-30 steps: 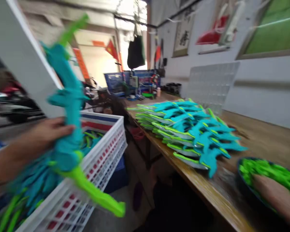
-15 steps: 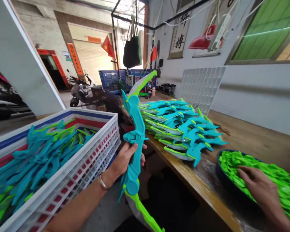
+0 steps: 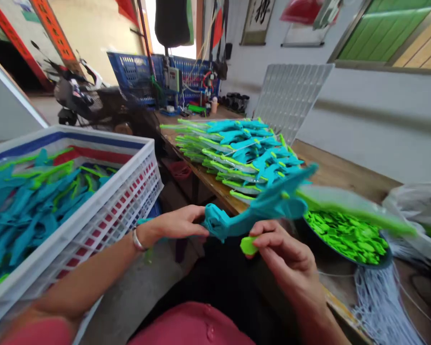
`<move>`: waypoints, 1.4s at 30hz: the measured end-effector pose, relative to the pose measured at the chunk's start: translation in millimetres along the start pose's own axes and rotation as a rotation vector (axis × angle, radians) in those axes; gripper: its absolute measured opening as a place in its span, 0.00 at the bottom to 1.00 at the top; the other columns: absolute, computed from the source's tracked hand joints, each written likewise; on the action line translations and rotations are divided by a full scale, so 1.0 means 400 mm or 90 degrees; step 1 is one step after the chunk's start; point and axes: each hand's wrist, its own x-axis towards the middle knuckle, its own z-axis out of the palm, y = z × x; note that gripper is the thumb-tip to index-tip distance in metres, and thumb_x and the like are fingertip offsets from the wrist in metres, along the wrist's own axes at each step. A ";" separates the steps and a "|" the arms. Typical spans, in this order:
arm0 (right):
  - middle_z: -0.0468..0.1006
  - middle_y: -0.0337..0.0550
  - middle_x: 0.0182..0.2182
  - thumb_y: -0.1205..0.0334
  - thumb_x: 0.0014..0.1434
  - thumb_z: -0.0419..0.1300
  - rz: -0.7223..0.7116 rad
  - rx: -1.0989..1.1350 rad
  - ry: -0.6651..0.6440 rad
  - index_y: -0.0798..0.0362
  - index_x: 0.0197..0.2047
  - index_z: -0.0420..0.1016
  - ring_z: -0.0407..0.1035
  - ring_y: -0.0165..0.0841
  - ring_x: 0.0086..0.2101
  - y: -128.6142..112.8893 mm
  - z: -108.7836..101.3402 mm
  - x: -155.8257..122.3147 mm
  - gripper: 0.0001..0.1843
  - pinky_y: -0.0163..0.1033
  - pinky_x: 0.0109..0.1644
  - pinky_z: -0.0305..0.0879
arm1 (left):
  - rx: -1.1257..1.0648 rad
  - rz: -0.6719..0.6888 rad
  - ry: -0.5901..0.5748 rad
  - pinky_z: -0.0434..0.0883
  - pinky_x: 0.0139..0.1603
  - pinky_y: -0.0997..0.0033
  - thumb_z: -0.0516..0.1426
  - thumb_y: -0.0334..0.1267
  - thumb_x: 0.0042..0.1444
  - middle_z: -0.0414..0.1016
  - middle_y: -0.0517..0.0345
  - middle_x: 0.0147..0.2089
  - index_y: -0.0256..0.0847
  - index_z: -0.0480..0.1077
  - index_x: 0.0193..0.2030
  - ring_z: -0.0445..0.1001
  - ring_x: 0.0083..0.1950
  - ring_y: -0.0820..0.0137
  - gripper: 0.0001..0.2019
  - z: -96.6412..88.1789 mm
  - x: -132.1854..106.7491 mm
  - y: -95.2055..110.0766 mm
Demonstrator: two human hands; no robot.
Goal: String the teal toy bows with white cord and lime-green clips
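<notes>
My left hand (image 3: 179, 224) grips a teal toy bow (image 3: 262, 207) by its handle and holds it level over my lap; its green limb blurs off to the right. My right hand (image 3: 283, 256) pinches a small green plastic piece (image 3: 248, 245) just under the bow's grip. A dark bowl (image 3: 377, 263) full of such green pieces sits on the wooden table (image 3: 345, 170) to the right. A stack of teal and green bows (image 3: 237, 148) lies further along the table.
A white crate (image 3: 129, 191) holding more teal bows stands at my left. White strings (image 3: 377, 306) hang over the table's front edge. A clear plastic bag (image 3: 416, 211) lies at the right. A blue basket (image 3: 136, 76) and a scooter (image 3: 75, 96) are at the back.
My left hand has turned the bow from upright to level over my lap. My right hand left the bowl with a green piece and came up under the bow. The view tilted down.
</notes>
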 end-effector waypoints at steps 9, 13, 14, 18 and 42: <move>0.81 0.40 0.46 0.66 0.66 0.65 0.221 -0.052 -0.046 0.39 0.50 0.81 0.76 0.36 0.47 0.087 0.058 -0.142 0.12 0.41 0.50 0.75 | 0.251 -0.179 -0.315 0.67 0.29 0.72 0.62 0.39 0.55 0.76 0.60 0.33 0.40 0.71 0.37 0.76 0.29 0.67 0.06 0.081 0.076 -0.174; 0.79 0.43 0.43 0.59 0.61 0.69 0.304 -0.081 0.027 0.47 0.39 0.82 0.76 0.36 0.42 0.258 0.062 -0.205 0.03 0.40 0.43 0.76 | 0.255 -0.265 -0.388 0.66 0.26 0.72 0.63 0.37 0.51 0.76 0.60 0.28 0.40 0.71 0.34 0.75 0.23 0.68 0.06 0.136 0.133 -0.290; 0.79 0.43 0.41 0.58 0.61 0.68 0.318 -0.094 0.033 0.47 0.38 0.82 0.75 0.36 0.40 0.289 0.062 -0.219 0.04 0.40 0.42 0.75 | 0.242 -0.274 -0.401 0.66 0.26 0.72 0.62 0.37 0.51 0.76 0.60 0.27 0.39 0.72 0.33 0.75 0.23 0.68 0.05 0.145 0.144 -0.311; 0.80 0.43 0.37 0.56 0.61 0.65 0.356 -0.130 0.042 0.48 0.36 0.80 0.75 0.36 0.39 0.347 0.066 -0.249 0.06 0.42 0.43 0.75 | 0.195 -0.298 -0.441 0.71 0.29 0.67 0.61 0.36 0.50 0.78 0.55 0.28 0.39 0.75 0.31 0.76 0.24 0.64 0.03 0.156 0.176 -0.356; 0.71 0.49 0.50 0.56 0.63 0.65 0.301 -0.408 -0.011 0.48 0.54 0.73 0.69 0.39 0.42 0.358 0.092 -0.261 0.17 0.46 0.43 0.72 | 0.310 -0.263 -0.403 0.70 0.30 0.65 0.66 0.49 0.51 0.77 0.52 0.23 0.33 0.81 0.41 0.74 0.23 0.62 0.19 0.165 0.188 -0.369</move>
